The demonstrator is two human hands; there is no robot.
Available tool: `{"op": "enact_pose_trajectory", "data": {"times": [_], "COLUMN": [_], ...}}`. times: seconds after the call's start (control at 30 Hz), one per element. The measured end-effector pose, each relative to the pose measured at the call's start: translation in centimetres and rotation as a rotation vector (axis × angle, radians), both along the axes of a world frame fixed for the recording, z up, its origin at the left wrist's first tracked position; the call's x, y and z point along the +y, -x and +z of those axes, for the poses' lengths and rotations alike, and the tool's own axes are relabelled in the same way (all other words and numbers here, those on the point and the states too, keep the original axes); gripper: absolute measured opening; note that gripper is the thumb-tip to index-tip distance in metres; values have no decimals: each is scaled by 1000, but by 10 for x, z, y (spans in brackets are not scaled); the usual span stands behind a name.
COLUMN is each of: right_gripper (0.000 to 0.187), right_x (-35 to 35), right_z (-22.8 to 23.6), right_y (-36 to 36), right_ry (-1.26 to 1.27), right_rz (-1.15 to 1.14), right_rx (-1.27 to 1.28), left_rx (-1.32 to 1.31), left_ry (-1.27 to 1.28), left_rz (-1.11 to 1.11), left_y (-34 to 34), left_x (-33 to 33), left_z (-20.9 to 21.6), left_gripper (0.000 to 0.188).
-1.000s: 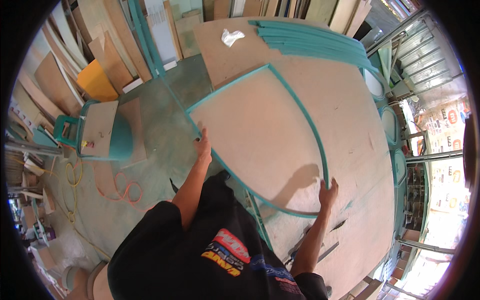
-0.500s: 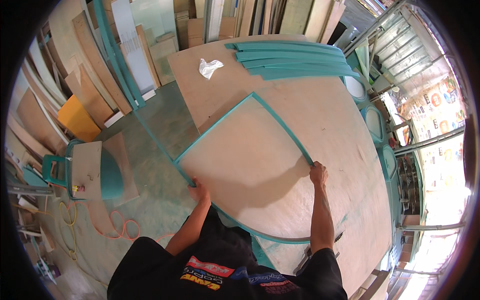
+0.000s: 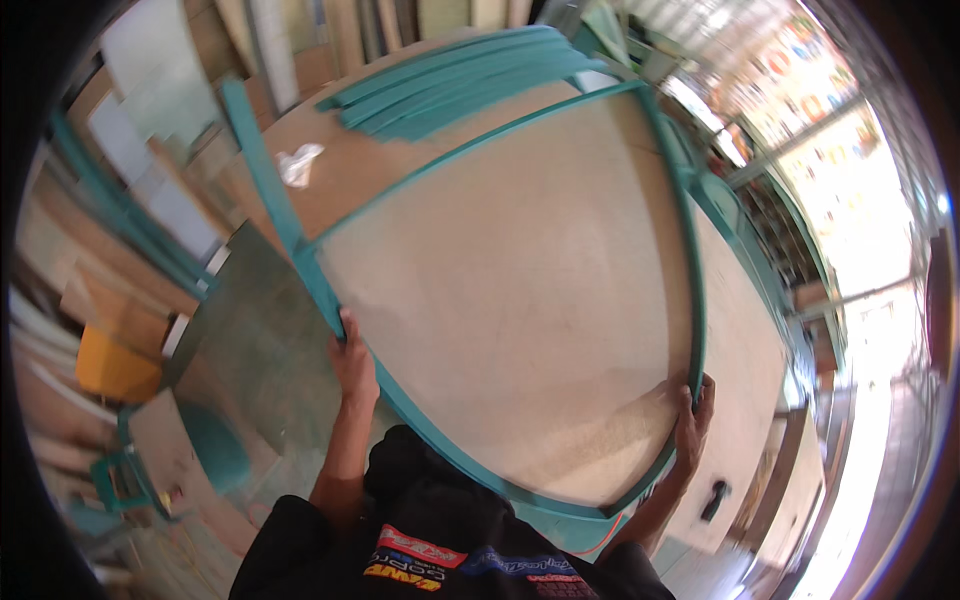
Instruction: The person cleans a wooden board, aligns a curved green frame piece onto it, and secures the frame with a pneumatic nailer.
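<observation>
Both my hands hold a large teal frame (image 3: 697, 290) with curved sides, tilted over a plywood-topped table (image 3: 735, 420). My left hand (image 3: 355, 365) is closed round its left side, with the thumb along the inner edge. At the upper left a teal strip (image 3: 262, 170) runs on past the frame's corner. My right hand (image 3: 692, 425) grips the curved right side near its lower end. Pale plywood fills the view inside the frame; I cannot tell whether it is a panel in the frame or a board beneath.
Teal strips (image 3: 450, 80) lie stacked at the table's far end, near a crumpled white scrap (image 3: 298, 165). A small black object (image 3: 715, 500) lies at the lower right. Boards (image 3: 150, 60) lean along the back. An orange-yellow panel (image 3: 120, 362) and a teal chair-like piece (image 3: 215, 440) stand left.
The frame has swung clockwise and now looks larger and nearer. My right hand has moved right and down with it; my left hand has shifted slightly left. The whole view has turned.
</observation>
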State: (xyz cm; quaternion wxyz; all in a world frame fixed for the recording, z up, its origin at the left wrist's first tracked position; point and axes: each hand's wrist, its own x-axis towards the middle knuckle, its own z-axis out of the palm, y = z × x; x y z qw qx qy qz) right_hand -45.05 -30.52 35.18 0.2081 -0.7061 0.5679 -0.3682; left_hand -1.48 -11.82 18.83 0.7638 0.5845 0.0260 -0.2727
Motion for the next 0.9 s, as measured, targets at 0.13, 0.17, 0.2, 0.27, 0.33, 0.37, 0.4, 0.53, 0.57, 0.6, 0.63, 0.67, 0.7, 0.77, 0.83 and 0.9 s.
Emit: {"op": "enact_pose_trajectory", "data": {"times": [0.13, 0.17, 0.2, 0.27, 0.33, 0.37, 0.4, 0.53, 0.57, 0.6, 0.63, 0.67, 0.7, 0.77, 0.83, 0.9], "right_gripper": [34, 39, 40, 44, 43, 42, 42, 44, 47, 51, 56, 59, 62, 68, 65, 58], "right_x": [72, 92, 115, 167, 210, 230, 249, 328, 353, 379, 400, 417, 423, 462, 510, 532], "right_z": [-4, -12, -27, -51, -53, -49, -47, -41, -48, -57, -68, -77, -81, -126, -176, -191], "right_y": [66, 93, 112, 140, 138, 130, 126, 113, 110, 110, 108, 102, 98, 88, 54, -8], "right_ry": [-202, -123, -83, 0, 21, 103, 183, 400, 407, 414, 403, 438, 471, 338, 346, 405], "right_rz": [-448, -411, -469, -605, -774, -808, -834, -950, -996, -1035, -1059, -1162, -1229, -1283, -1214, -1168], "right_rx": [-94, -234, -272, -339, -329, -359, -387, -593, -641, -689, -738, -812, -897, -501, -135, -786], "left_rx": [-191, -277, -367, -418, -488, -515, -541, -736, -770, -802, -867, -935, -1005, -1179, -1317, -1326], "left_ry": [21, -20, -55, 56, 199, 285, 370, 398, 457, 516, 608, 687, 795, 797, 777, 835], "left_rz": [-239, -373, -515, -598, -657, -671, -676, -885, -902, -911, -930, -942, -909, -997, -1160, -1336], "left_y": [6, 17, 29, 55, 86, 107, 123, 165, 173, 185, 198, 215, 229, 255, 275, 279], "left_x": [-89, -108, -124, -150, -168, -173, -172, -139, -130, -122, -111, -98, -82, -51, -2, 36], "left_z": [89, 114, 132, 152, 179, 196, 214, 275, 284, 294, 307, 321, 346, 379, 396, 393], "left_gripper": [42, 41, 41, 41, 42, 43, 43, 37, 36, 34, 34, 33, 33, 39, 33, 27]}}
